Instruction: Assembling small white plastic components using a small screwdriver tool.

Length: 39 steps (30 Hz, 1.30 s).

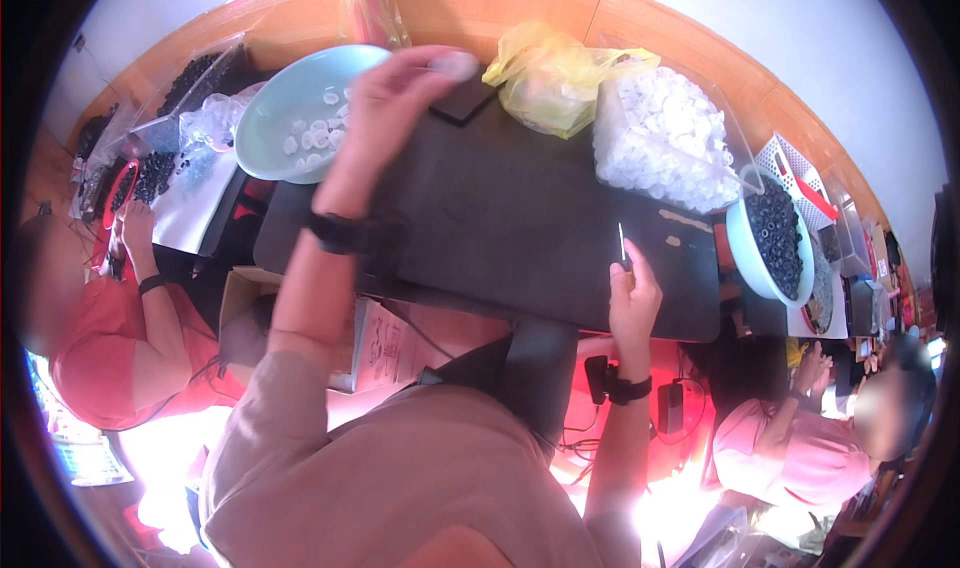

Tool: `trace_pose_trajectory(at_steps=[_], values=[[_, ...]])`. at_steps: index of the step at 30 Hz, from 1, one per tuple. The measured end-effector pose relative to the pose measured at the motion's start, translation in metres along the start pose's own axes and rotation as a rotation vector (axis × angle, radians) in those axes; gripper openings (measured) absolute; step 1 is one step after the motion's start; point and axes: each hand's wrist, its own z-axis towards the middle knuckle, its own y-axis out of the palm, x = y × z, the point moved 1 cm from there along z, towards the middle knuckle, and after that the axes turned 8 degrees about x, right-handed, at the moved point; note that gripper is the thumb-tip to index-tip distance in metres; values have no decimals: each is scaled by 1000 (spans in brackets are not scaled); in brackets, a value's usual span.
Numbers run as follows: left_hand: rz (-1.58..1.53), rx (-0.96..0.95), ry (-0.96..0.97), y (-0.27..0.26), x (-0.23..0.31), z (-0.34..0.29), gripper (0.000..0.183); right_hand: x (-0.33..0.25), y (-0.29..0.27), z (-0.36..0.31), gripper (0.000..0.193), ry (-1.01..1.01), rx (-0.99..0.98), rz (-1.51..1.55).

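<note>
My left hand (392,103) is raised over the far left of the black table (490,228), beside a pale mint bowl (265,113). Its fingers are closed on a small translucent white piece (455,65), blurred, so its exact kind is unclear. Several flat round white pieces (318,136) lie in the bowl. Over the table's right front part, my right hand (634,296) grips a thin tool (622,243) with a narrow pointed metal end standing upward; its handle is mostly hidden in my fingers.
A clear box heaped with white plastic pieces (665,138) stands at the back right, near a yellow plastic bag (545,83). Further right, a light blue bowl (748,258) holds black rings (775,228). Co-workers sit on the left (120,338) and right (790,458).
</note>
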Motion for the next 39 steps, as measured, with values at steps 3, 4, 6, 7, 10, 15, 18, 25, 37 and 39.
trace_pose_trajectory(at_steps=[3, 4, 6, 7, 10, 15, 18, 25, 37, 39], values=[[605, -31, 14, -94, -16, 18, 30, -8, 6, 0, 34, -51, 33, 13], [764, -81, 29, -109, -25, 18, 32, -7, 6, -1, 34, -57, 44, 17], [908, -152, 83, -123, -33, 13, 31, -4, 4, -1, 35, -76, 67, 10], [1054, -217, 124, -126, -36, 12, 29, -7, 3, -2, 35, -80, 77, 16], [1030, -134, 525, -74, -23, 20, 25, -4, 4, -1, 36, -11, 33, 8], [676, -564, 356, 106, 0, 56, 19, 6, 1, -4, 38, -30, 68, -43], [720, -774, 455, 200, -14, 62, 15, -1, 1, -5, 37, 30, 50, 8], [813, -869, 408, 313, -72, 63, 25, 0, 6, -5, 38, 24, 78, 8], [730, -797, 213, 297, -68, 77, 25, -1, 8, -6, 38, 1, 102, -34], [334, -687, 145, 278, -48, 73, 27, 0, 7, -7, 37, -1, 102, -29]])
